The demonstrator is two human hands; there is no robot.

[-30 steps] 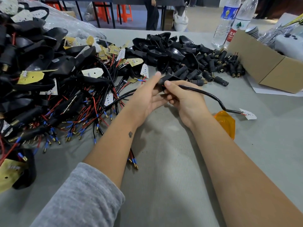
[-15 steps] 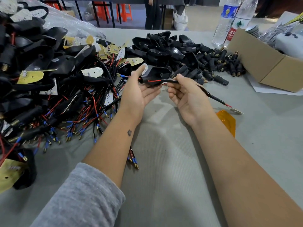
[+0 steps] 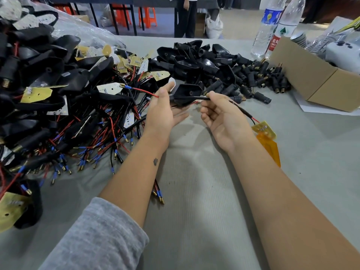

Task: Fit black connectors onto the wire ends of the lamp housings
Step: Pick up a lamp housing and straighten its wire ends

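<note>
My left hand (image 3: 163,112) holds a black lamp housing (image 3: 186,92) between thumb and fingers, above the table's middle. A red wire with a blue-sleeved brass tip (image 3: 136,88) sticks out to the left past my thumb. My right hand (image 3: 220,114) pinches the black sleeved cable (image 3: 196,98) that leaves the housing. That cable runs behind my right hand to a small yellow circuit board (image 3: 264,129). A heap of loose black connectors (image 3: 259,78) lies beyond my right hand.
A big tangle of wired housings (image 3: 58,106) fills the left side. More empty housings (image 3: 194,59) are piled at the back centre. An orange lens (image 3: 270,147) lies by my right wrist. A cardboard box (image 3: 311,78) and two water bottles (image 3: 272,26) stand at the right.
The cable has slid through my right hand, bringing the circuit board closer to my wrist. A black housing now sits on the cable in my left hand, where there was only cable before.
</note>
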